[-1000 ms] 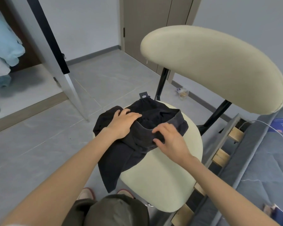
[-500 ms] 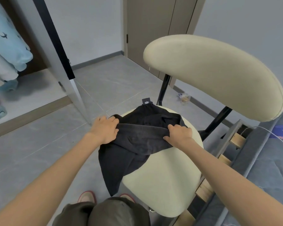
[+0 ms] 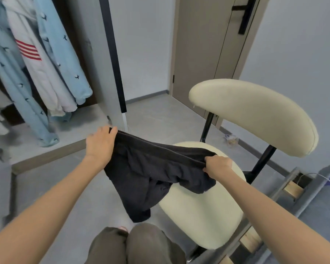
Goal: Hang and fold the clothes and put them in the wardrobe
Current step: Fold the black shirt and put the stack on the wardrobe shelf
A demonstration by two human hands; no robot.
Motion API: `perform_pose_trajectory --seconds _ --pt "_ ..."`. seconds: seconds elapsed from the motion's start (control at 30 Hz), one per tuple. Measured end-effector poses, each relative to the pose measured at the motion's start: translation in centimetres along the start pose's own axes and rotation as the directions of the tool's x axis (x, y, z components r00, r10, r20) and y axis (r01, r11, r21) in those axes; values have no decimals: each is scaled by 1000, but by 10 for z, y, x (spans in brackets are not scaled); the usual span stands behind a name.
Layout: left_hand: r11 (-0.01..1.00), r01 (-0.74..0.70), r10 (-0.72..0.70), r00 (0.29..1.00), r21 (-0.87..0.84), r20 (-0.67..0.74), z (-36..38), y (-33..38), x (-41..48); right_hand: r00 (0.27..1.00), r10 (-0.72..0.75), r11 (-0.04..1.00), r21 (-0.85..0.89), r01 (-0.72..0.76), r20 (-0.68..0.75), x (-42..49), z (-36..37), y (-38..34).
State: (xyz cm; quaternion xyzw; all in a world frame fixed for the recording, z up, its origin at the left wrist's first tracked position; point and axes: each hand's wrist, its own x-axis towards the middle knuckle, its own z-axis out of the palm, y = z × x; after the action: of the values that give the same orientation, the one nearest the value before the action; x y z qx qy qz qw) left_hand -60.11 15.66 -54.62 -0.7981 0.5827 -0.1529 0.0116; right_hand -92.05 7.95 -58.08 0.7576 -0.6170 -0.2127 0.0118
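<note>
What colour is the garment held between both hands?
Plain black; the soft cloth garment shows best in the head view.

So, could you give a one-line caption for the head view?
Left hand and right hand hold a black garment over a cream chair beside the wardrobe.

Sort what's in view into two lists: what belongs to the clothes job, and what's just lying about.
Job: black garment, gripped by left hand and right hand; wardrobe; hanging clothes in it.
Lying about: chair, bed, door, scrap on the floor.
</note>
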Motion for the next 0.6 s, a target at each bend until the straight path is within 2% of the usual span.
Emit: perform_pose_trajectory --seconds 0.17,0.37,0.5,0.6 --pt "990 140 -140 990 -25 -13 -30 -60 -32 970 -26 998 43 38 -240 -27 -46 -38" --pt "967 249 -253 963 -45 -96 -69 -142 -72 821 -99 993 0 120 -563 -64 -128 -82" --pt "932 326 -356 903 -159 -240 -100 -199 -91 714 -112 985 18 172 -691 -90 -178 -121" --pt "903 372 -424 846 -214 -321 -113 -234 -108 712 -119 982 24 187 -692 -105 -197 -151"
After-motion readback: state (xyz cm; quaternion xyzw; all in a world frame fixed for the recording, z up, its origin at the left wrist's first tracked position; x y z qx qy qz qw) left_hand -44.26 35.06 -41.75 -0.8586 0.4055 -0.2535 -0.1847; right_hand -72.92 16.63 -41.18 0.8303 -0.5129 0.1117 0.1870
